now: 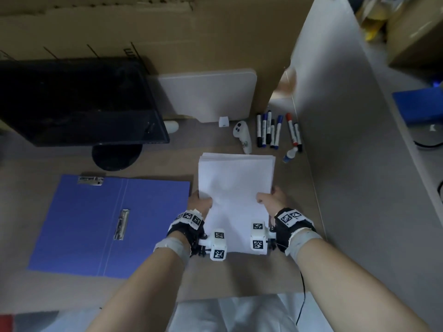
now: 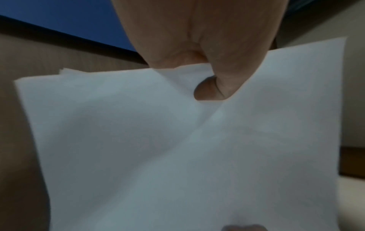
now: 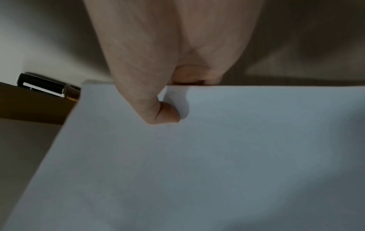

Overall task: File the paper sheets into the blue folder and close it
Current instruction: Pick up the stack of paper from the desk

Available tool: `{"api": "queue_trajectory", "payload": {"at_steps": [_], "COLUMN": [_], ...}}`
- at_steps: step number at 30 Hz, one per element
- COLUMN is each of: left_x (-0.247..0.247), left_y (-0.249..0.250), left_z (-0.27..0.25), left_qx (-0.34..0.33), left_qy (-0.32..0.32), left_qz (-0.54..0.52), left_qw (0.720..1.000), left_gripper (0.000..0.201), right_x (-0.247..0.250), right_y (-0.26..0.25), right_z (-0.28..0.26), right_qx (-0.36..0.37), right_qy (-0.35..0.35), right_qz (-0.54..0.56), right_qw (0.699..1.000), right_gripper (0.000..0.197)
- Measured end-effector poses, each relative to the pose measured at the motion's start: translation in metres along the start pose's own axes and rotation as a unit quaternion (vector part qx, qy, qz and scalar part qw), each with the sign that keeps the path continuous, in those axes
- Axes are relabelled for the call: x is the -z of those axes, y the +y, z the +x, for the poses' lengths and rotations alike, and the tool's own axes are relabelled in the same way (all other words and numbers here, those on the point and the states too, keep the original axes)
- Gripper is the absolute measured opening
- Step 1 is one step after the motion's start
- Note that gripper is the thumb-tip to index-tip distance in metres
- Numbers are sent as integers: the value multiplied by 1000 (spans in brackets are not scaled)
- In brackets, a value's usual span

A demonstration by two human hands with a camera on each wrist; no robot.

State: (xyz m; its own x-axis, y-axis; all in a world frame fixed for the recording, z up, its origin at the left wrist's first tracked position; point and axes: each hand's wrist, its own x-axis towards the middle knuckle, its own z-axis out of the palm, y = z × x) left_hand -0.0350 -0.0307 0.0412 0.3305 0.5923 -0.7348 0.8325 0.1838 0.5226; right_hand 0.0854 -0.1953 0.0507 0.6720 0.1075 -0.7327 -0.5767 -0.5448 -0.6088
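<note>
Paper sheets pinched at both side edges.

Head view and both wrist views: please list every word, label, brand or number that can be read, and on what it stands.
No text is readable.
Cardboard: dark print at the monitor's edge, cut off.
Markers: labels too small.
Wrist tags: coded squares, no letters.
Paper sheets: blank.

Bare forearms; black wrist straps carrying white marker-printed camera blocks, grey tape.
</note>
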Motion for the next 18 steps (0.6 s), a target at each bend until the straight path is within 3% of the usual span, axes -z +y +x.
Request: {"api": "queue_trajectory", "payload": {"at_steps": [5,9,12,14,15,18], "left_x": [14,15,15,18,22,37], "left_y": [-8,-7,-4,-4,9,41], "left_z": [-1,-3,13,22,11,-24], "left_qx": [-5,8,64,87,76,-13], "left_qy": [25,34,-24,-43,-40,45], "left_qz": [-30,-40,-16,-53,-58,-164], "left_qw": [999,999,998,994,995,985], "left_gripper": [25,22,7,22,25,26], "right_x": [1,-3,-6,-6,-4,1], "right_y": [-11,-10,-13,-26,-34,-65], "right_z": [-9,-7,-12,-24,-30,-35], "right_qx": [19,17,31,29,25,29], "right_qy": [-41,-84,-84,-96,-93,-64], "right_qz": [35,19,10,24,34,78], "right_qw": [998,996,996,995,995,994], "right_gripper": [60,29,24,16,10,17]}}
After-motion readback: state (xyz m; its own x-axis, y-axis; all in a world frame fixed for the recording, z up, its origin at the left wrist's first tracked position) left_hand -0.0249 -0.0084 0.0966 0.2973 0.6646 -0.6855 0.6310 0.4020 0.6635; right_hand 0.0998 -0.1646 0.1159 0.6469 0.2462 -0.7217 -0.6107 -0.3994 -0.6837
